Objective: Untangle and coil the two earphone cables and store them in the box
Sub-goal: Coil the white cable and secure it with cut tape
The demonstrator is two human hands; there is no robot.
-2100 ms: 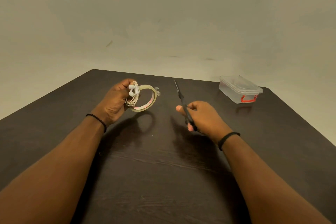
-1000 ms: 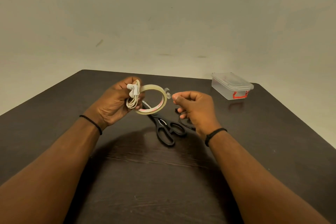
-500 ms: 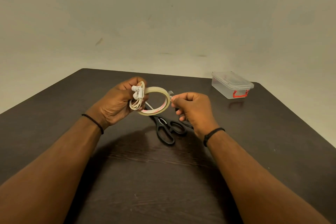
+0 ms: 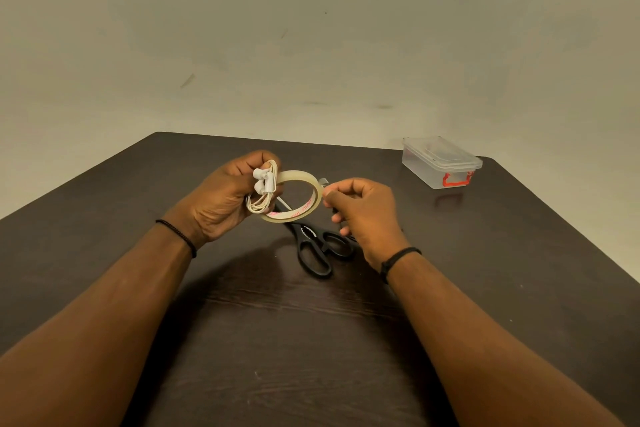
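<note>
My left hand [image 4: 221, 198] holds a coiled white earphone cable [image 4: 264, 191] together with a roll of clear tape [image 4: 294, 196], above the middle of the dark table [image 4: 242, 340]. The two earbuds stick up beside my thumb. My right hand [image 4: 363, 210] pinches the loose end of the tape [image 4: 322, 183] at the roll's right edge. A clear plastic box [image 4: 440, 163] with a lid and a red latch stands shut at the far right of the table. I see only one earphone cable.
Black scissors [image 4: 317, 248] lie on the table under and between my hands, handles toward me. The table's back edge meets a plain wall. Both wrists wear thin black bands.
My right hand has laid the scissors down on the table and has come over to the tape roll, where it now pinches the tape's end. My left hand stayed nearly still.
</note>
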